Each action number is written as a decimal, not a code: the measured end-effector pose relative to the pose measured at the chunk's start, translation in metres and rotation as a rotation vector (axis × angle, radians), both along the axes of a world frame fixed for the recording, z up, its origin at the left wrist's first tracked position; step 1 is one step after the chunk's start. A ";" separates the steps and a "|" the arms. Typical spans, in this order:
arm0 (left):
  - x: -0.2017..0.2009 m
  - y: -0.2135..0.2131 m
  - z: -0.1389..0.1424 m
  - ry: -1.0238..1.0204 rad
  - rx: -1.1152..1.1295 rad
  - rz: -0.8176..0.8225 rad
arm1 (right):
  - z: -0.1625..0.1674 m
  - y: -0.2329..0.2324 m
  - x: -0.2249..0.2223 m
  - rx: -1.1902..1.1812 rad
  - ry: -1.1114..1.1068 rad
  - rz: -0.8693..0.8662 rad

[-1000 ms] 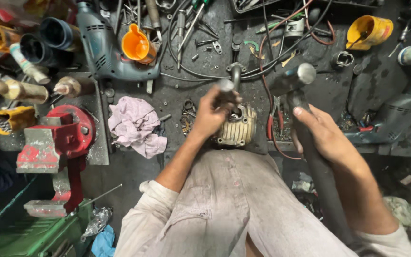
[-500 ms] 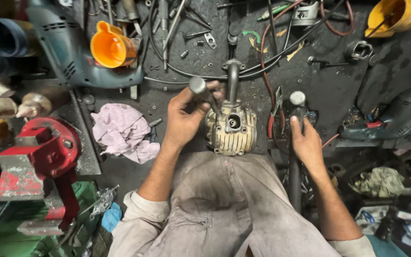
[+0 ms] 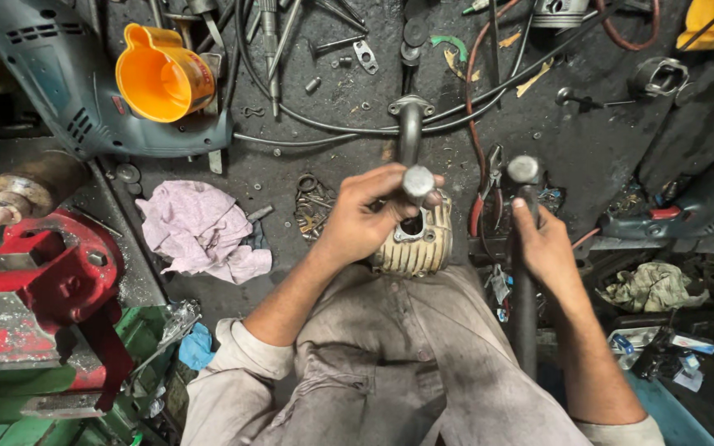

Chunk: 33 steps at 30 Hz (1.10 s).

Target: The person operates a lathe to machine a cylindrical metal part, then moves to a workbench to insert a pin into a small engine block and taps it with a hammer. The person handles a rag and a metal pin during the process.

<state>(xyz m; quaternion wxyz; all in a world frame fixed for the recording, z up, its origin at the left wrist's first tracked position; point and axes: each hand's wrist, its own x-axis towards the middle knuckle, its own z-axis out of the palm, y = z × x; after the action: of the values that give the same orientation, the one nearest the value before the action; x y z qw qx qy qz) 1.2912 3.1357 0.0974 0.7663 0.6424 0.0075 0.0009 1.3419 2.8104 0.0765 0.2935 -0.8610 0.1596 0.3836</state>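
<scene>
Grimy workbench (image 3: 621,157) underlies hands gripping a steel rod (image 3: 417,183) and hammer (image 3: 525,272).

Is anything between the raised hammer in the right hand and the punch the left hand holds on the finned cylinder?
Nothing visible: the hammer in the right hand stands beside the punch, with only bare bench behind the gap.

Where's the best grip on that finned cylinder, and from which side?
Grip the finned cylinder across its ribbed flanks, coming from above left: the ribs give purchase, the left hand already sits there, and the right hand with its hammer crowds the other side.
</scene>
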 end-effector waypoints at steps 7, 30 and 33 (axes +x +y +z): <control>-0.019 -0.007 -0.025 -0.054 -0.407 0.338 | 0.020 0.002 0.016 0.102 0.188 -0.238; -0.015 0.059 -0.057 -0.004 -0.116 0.560 | 0.031 -0.003 0.052 0.075 0.318 -0.139; -0.011 0.059 -0.061 0.013 -0.148 0.561 | 0.034 0.000 0.051 0.070 0.324 -0.172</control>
<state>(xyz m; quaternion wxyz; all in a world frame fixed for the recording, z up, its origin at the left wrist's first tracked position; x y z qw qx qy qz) 1.2807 3.1945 0.0362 0.7808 0.5576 0.1898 0.2083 1.3934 2.8103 0.1102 0.3252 -0.7604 0.2644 0.4961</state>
